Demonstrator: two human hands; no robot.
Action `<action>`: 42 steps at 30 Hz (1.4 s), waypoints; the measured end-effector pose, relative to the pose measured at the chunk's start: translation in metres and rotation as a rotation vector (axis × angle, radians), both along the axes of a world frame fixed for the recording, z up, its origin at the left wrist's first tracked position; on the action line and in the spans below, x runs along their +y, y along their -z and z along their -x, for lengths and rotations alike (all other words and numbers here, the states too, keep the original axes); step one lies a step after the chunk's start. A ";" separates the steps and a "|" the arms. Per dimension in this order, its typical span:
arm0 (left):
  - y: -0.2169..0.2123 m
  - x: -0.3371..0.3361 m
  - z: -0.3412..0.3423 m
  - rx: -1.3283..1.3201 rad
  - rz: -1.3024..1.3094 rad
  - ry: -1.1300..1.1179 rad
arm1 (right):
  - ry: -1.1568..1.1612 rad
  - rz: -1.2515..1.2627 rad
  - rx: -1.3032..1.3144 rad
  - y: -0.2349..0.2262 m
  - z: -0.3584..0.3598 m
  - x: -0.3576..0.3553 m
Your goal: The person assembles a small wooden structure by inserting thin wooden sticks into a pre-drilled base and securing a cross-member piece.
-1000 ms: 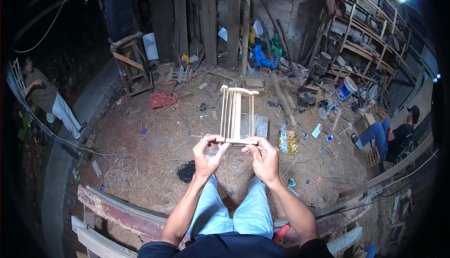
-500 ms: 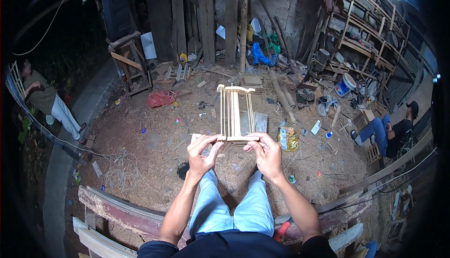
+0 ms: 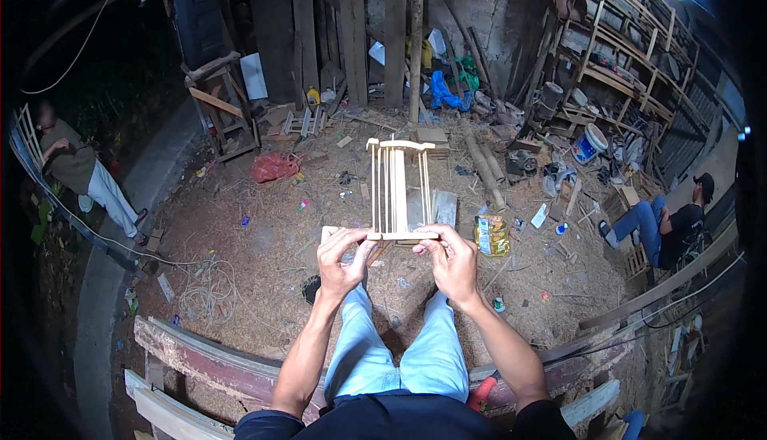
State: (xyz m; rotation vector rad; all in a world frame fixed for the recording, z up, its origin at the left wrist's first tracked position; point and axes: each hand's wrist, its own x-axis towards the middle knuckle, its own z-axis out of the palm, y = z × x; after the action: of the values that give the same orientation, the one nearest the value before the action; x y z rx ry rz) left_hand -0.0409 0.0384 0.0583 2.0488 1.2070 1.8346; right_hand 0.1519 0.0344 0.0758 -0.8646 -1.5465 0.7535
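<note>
A small pale wooden frame (image 3: 399, 192) is held out in front of me over the dirt floor. It has thin upright rods, one wider flat slat in the middle, a curved rail at its far end and a straight rail at its near end. My left hand (image 3: 342, 262) pinches the left end of the near rail between thumb and fingers. At the right end of that same rail, my right hand (image 3: 452, 262) grips in a like way. The far end of the frame is untouched. Part of each grip is hidden behind the fingers.
Wooden planks (image 3: 208, 364) run across in front of my body. A red bag (image 3: 273, 167), a gold packet (image 3: 492, 236) and logs (image 3: 484, 170) lie on the littered ground. One person (image 3: 92, 168) is at far left, another (image 3: 671, 224) sits at right. Wooden racks (image 3: 627, 48) stand behind.
The wooden frame has tilted slightly, its far end rising and shifting a little left. Both hands keep their hold on the near rail.
</note>
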 end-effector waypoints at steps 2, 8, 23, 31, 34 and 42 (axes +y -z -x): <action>-0.007 -0.005 -0.001 0.069 -0.037 -0.018 | 0.021 -0.026 0.010 0.004 0.001 0.000; -0.004 -0.003 0.002 0.119 -0.112 -0.079 | 0.007 -0.076 -0.041 0.002 0.004 -0.003; -0.004 -0.006 0.001 0.082 -0.084 -0.010 | 0.016 -0.074 -0.012 0.009 0.002 -0.001; -0.003 -0.004 0.005 0.113 -0.107 -0.040 | 0.022 -0.105 -0.051 0.006 0.003 -0.001; -0.003 -0.004 0.002 0.100 -0.111 -0.042 | 0.031 -0.118 -0.064 0.006 0.001 -0.001; 0.003 -0.001 0.000 0.077 -0.084 -0.060 | 0.033 -0.111 -0.076 0.004 0.003 0.000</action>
State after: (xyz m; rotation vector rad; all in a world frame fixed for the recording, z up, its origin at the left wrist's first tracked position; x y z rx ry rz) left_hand -0.0414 0.0375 0.0548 2.1695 1.2446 1.8791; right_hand 0.1493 0.0344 0.0721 -0.8426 -1.6221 0.6105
